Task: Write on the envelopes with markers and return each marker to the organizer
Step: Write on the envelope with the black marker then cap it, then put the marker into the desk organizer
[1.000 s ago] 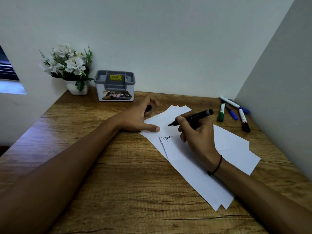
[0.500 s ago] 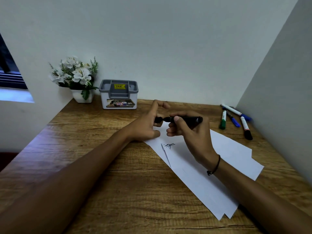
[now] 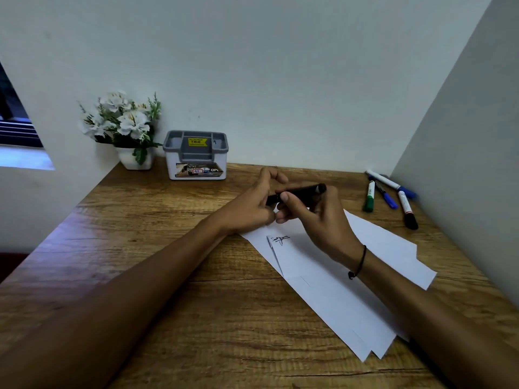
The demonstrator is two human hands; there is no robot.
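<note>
A black marker lies level in the air above the white envelopes, which are fanned out on the wooden desk. My right hand grips the marker's barrel. My left hand pinches the marker's left end, where the cap sits. The top envelope carries a short black handwritten word near its left corner. The grey and white organizer stands against the back wall, left of my hands, and looks empty from here.
Several loose markers lie at the far right of the desk by the side wall: a green one, two blue ones and a black-capped one. A white pot of flowers stands left of the organizer.
My right hand lifted the marker off the envelope and turned it level. My left hand rose from the paper with the cap and met the marker's tip end.
</note>
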